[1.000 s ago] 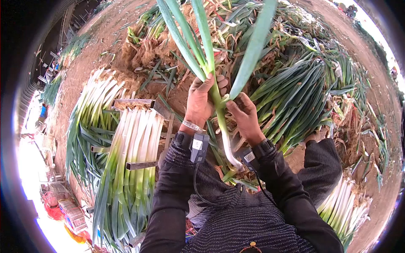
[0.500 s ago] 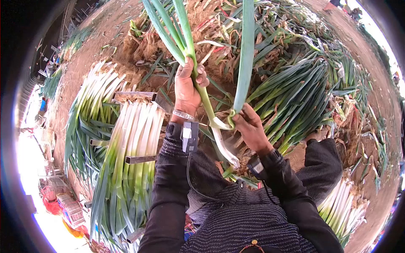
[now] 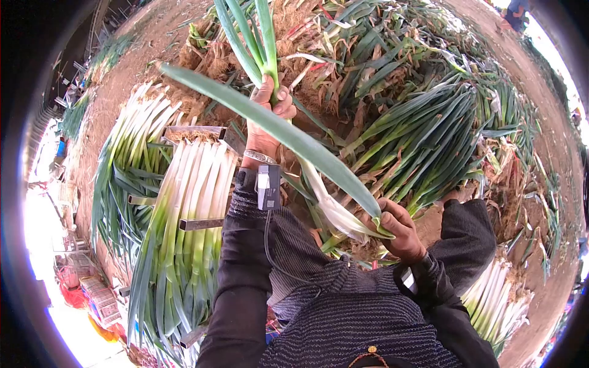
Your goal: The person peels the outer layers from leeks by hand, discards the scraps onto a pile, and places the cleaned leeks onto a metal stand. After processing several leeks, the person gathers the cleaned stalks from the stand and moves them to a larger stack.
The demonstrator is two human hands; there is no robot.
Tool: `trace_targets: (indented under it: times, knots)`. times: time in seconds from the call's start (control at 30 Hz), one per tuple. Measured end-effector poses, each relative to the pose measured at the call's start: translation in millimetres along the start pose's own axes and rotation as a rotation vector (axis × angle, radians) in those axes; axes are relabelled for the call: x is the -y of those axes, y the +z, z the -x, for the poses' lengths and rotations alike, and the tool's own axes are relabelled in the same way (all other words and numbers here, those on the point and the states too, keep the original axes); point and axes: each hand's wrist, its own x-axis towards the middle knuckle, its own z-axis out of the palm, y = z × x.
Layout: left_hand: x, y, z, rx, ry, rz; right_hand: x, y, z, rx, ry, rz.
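Observation:
My left hand (image 3: 262, 140) is closed around the upper stalk of a long green onion (image 3: 314, 184), its green leaves pointing up and its pale root end slanting down to the right. Between the fingers of my right hand (image 3: 403, 232) is the base of an outer leaf (image 3: 300, 142). That leaf stretches up and left across the stalk and in front of my left wrist. At my right fingertips, a strip of whitish outer skin still links the leaf to the lower stalk. The root tip is partly hidden behind this skin.
To the left, a metal rack (image 3: 202, 224) holds a bundle of cleaned onions (image 3: 184, 202), with another bundle (image 3: 126, 159) beyond it. Uncleaned onions (image 3: 429, 144) lie at right, below a heap of leaf waste (image 3: 392, 49). More white stalks (image 3: 494, 294) lie at lower right.
My right hand has moved down and right, drawing the leaf and its skin away from the stalk. The leaf has swung from upright to slanting left. My left hand stays nearly in place.

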Motion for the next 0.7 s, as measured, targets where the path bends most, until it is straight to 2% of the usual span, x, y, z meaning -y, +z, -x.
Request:
trace_targets:
  times: [0.07,0.27,0.33,0.43,0.47,0.53,0.57,0.6,0.63,0.7]
  knots:
    - [1.0,-0.5,-0.2,-0.041,-0.019,0.047,5.3,2.0,8.2,-0.041,0.025,-0.048]
    - [-11.9,-23.0,-5.5,-0.063,-0.079,0.084,13.1,-16.3,36.0,0.076,0.057,-0.188]
    - [-15.7,-31.6,-4.9,-0.171,-0.069,0.092,13.4,-21.7,46.8,0.055,0.069,-0.177]
    - [-29.9,-53.9,-6.7,-0.337,-0.014,0.032,15.6,-35.0,65.0,0.164,0.102,-0.295]
    - [-37.4,-60.0,-5.9,-0.292,-0.051,0.041,14.8,-38.1,69.0,0.165,0.102,-0.293]
    - [-29.7,-64.0,-6.1,-0.434,0.03,-0.051,12.5,-39.9,77.9,-0.009,0.02,-0.257]
    - [-29.7,-45.6,1.1,-0.499,0.069,-0.191,12.2,-38.5,83.1,-0.017,0.014,-0.409]
    - [-29.7,-26.8,8.6,-0.572,0.099,-0.333,20.9,-42.3,90.3,-0.032,-0.008,-0.33]
    - [-31.7,-28.8,9.4,-0.655,0.119,-0.292,25.2,-44.8,88.7,0.173,-0.109,-0.487]
    - [-45.3,-76.4,2.4,-0.453,0.027,-0.136,29.0,-62.0,96.5,0.262,-0.225,-0.453]
